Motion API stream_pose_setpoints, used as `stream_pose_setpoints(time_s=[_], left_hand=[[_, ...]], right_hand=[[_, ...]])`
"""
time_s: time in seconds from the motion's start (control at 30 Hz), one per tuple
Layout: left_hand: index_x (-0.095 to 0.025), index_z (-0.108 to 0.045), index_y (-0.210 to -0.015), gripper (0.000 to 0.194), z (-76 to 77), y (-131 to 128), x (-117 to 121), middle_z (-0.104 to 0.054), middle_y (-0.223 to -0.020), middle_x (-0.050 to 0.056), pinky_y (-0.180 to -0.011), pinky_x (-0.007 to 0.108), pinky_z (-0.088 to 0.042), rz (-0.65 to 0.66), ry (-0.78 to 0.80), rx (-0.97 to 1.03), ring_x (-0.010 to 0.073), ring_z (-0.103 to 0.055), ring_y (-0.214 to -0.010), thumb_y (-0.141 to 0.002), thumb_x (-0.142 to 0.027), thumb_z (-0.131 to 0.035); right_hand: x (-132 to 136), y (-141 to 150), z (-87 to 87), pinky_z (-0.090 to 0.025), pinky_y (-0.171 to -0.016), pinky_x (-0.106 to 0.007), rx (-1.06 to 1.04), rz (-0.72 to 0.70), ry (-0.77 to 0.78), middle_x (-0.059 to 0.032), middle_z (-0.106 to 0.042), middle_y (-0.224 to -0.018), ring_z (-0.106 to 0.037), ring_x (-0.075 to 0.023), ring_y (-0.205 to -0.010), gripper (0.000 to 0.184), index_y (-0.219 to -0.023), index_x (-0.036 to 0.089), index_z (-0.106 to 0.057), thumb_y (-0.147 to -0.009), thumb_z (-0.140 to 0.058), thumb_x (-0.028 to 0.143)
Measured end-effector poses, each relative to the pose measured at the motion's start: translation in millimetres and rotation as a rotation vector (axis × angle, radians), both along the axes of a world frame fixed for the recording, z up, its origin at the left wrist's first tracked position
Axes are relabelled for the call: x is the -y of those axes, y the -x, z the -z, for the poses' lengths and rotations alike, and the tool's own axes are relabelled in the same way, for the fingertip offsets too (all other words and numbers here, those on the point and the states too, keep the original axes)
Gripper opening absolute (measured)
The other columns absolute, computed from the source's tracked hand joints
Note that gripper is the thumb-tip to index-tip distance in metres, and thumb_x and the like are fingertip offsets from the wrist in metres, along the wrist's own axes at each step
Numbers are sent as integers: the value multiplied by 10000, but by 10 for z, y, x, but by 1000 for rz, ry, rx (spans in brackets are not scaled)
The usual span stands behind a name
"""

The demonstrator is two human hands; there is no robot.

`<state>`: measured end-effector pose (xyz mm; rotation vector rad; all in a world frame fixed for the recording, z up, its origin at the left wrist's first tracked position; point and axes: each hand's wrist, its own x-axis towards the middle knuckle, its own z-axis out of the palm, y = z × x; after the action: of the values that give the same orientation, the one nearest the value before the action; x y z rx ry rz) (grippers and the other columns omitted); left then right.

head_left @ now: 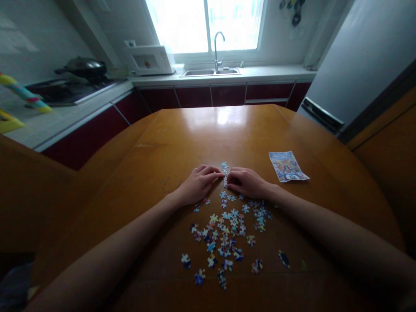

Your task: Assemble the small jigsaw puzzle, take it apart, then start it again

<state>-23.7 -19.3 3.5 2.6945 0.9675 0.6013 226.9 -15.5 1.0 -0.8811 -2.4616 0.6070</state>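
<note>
A narrow strip of joined jigsaw pieces (224, 166) lies on the wooden table, running away from me. From the left, my left hand (200, 182) has its fingers drawn together and its fingertips on the strip's edge. My right hand (247, 181) meets the strip from the right with curled fingers, which partly hide its middle. Just below the hands are a few linked light-blue pieces (223, 195). A loose spread of jigsaw pieces (225, 231) covers the table nearer to me, between my forearms.
A printed picture sheet (287, 166) lies right of my hands on the wooden table (156, 147). Beyond the table are a counter with a sink (198, 73), a microwave (151, 60) and a pan (86, 67) on the stove. A fridge (360, 65) stands at the right.
</note>
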Motion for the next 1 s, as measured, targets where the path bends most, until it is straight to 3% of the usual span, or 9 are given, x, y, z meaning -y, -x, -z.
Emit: stream_pose_setpoints(time_s=[1.0], left_hand=[[-295,-595,-1323,436,22,5,-19,-619,-1266,55,-1023,452,-426,21,-16,5,238,-522,-1134,-944,-110,-487]], right_hand=[[-5,-7,20,-353,-646,-273,-96,1,40,-6,-603,-760,-489,-116,-680,119,-812,179,-670,-877,-672,279]])
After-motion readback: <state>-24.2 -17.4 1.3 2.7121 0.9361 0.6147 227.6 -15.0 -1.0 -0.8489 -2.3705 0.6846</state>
